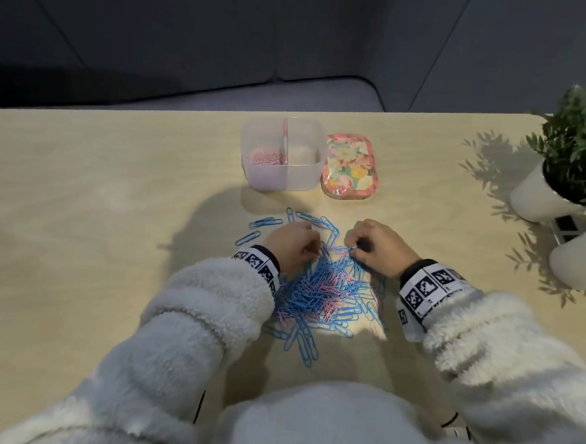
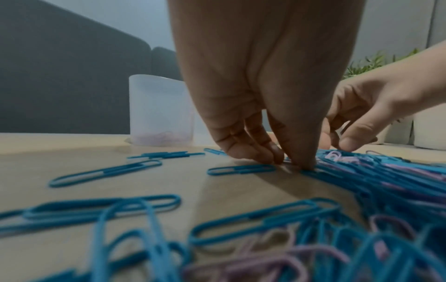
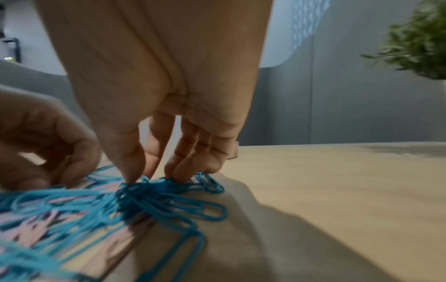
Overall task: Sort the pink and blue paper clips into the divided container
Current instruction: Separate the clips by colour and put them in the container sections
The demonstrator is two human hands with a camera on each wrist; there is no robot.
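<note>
On the table (image 1: 79, 208), the clear container (image 1: 284, 152) is placed far, with pink clips (image 1: 264, 158) in its left part. The mixed clip pile (image 1: 325, 292) lies near. Blue clips (image 3: 169, 202) are pinched by the right hand (image 1: 379, 247). The left hand (image 1: 292, 244) is curled, its fingertips (image 2: 306, 164) touching the pile; a grip cannot be told.

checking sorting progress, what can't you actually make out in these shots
- Right compartment of the divided container: head view, the frosted wall blurs its contents.
- Clips under the left hand: head view, the hand hides whether it pinches one; in the left wrist view the fingertips meet at the pile's edge.
- Right hand: right wrist view, motion blur hides how many blue clips it pinches.
- Potted plants: cut by the right edge.
</note>
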